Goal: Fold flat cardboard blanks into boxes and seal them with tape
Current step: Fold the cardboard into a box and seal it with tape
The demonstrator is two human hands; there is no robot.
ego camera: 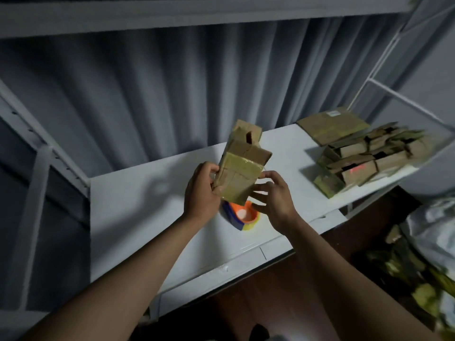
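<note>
A: White table [138,212], grey curtain [147,94] behind; where is the box [240,178]?

B: Held above the near-centre; left hand [200,193] fingers grip it, right hand [273,200] fingers spread. Flaps should be squared before taping.

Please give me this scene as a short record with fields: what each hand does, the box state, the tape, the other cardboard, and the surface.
left hand: grips the box's left edge
right hand: fingers spread, tips at the box's right corner
box: held above the table, near end taped, far flaps open
tape dispenser: orange and blue, on the table under the box
cardboard pile: at the table's right end
table: white
</note>
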